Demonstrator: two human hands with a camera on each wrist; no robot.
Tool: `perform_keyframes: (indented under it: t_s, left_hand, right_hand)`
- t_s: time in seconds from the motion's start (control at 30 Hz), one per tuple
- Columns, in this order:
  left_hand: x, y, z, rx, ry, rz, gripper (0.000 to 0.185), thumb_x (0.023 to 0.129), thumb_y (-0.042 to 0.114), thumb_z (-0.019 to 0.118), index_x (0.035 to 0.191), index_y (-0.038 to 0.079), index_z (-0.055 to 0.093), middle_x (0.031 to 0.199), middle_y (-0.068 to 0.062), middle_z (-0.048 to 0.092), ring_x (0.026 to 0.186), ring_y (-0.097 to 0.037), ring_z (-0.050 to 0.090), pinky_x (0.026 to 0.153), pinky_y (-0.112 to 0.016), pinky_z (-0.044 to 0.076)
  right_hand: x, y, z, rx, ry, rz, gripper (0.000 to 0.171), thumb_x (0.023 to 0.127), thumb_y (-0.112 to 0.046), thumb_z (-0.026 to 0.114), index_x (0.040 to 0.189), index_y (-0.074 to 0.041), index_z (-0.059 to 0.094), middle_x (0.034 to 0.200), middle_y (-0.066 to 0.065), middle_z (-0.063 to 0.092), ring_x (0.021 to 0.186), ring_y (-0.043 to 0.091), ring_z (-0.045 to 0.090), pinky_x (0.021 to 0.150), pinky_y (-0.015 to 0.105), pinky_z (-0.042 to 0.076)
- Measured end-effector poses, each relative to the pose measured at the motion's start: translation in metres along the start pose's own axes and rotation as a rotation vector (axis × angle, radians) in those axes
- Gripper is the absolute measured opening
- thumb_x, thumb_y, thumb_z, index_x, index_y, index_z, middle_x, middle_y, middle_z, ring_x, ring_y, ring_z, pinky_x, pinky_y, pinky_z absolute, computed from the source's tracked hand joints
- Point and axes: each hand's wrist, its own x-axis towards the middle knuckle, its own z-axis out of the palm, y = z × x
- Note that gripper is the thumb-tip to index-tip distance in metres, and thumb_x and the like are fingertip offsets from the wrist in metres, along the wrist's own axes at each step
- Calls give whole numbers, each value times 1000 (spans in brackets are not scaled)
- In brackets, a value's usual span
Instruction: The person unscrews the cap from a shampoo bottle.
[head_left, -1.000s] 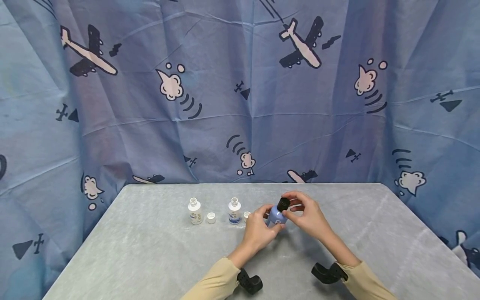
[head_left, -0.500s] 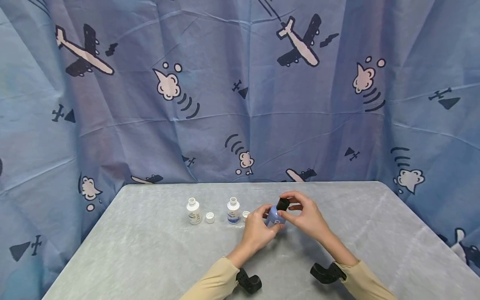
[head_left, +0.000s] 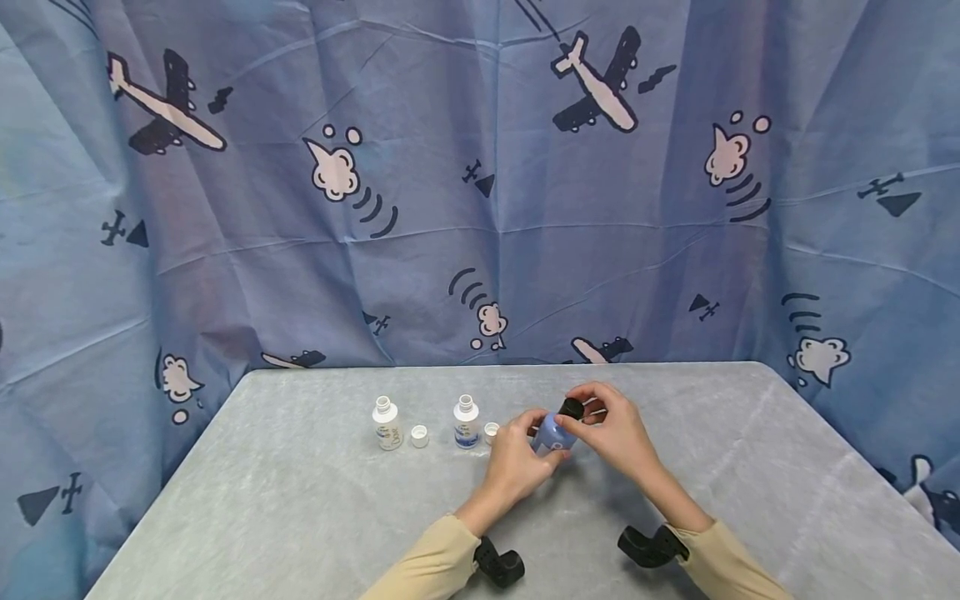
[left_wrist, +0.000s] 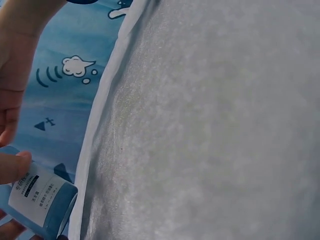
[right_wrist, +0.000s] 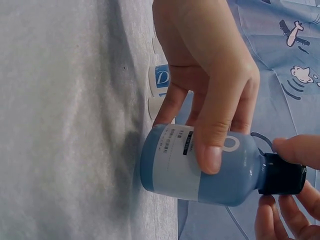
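In the head view my left hand (head_left: 516, 458) grips a blue bottle (head_left: 552, 432) round its body. The bottle is tilted, its neck end up and to the right. My right hand (head_left: 621, 431) pinches the black cap (head_left: 572, 407) between thumb and fingers. Seen from the right wrist, the cap (right_wrist: 283, 175) sits on the neck of the bottle (right_wrist: 225, 172), and the left thumb presses the bottle's side. The bottle's white label (left_wrist: 37, 192) shows in the left wrist view. Whether the cap is loose cannot be seen.
Two uncapped white bottles (head_left: 387, 425) (head_left: 466, 425) stand upright to the left on the grey table (head_left: 300, 500). A white cap (head_left: 419, 436) lies beside one, and another white cap (head_left: 491, 431) lies near my left hand. A patterned curtain (head_left: 420, 167) hangs behind.
The black cap and my right fingertips have shifted slightly to the right. My left hand keeps its grip on the bottle. The head view has moved a little.
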Motion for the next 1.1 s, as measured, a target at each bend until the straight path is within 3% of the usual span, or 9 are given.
perform_keyframes:
  t_s: [0.27,0.47,0.67,0.8,0.97,1.1]
  left_hand:
    - [-1,-3,-1,3,-5,5,47,67,26,84,109,12,67,94,-4,72,82,-9,65,68,-15,46]
    - [-2,-4,-3,3,-19,-10,47,68,27,84,110,12,67,94,-4,72,83,-10,65,68,-15,46]
    - [-2,-5,-2,1,-12,-11,48,67,27,84,109,12,67,93,-4,73,82,-10,65,67,-16,45]
    - [-2,-4,-3,-1,-18,-24,49,67,26,84,111,12,67,93,-4,73,82,-9,65,68,-16,45]
    - [-2,-4,-3,5,-16,-17,49,68,26,83,112,13,67,94,-3,73,82,-8,65,68,-15,45]
    - [-1,-5,-3,11,-4,8,48,67,26,84,111,12,67,93,-3,73,81,-7,65,67,-15,45]
  right_hand:
    - [-2,2,-2,59,-44,-76,34,80,-9,76,112,-6,66,104,9,63,91,23,64,78,36,57]
    - [-2,2,-4,69,-71,-172,36,80,2,72,115,-4,64,109,12,65,95,24,63,79,33,57]
    - [-2,1,-5,91,-97,-235,39,79,9,69,115,-5,63,110,13,65,98,25,63,82,38,57]
    - [-3,0,-5,80,-92,-207,37,82,-1,72,117,-5,62,110,13,65,97,25,63,82,37,57]
    - [-4,0,-3,31,-76,-83,41,83,-22,75,120,-9,61,113,10,66,94,23,65,77,34,57]
    - [-4,0,-3,2,-86,-11,43,82,-30,76,119,-12,62,109,9,67,85,18,64,71,28,54]
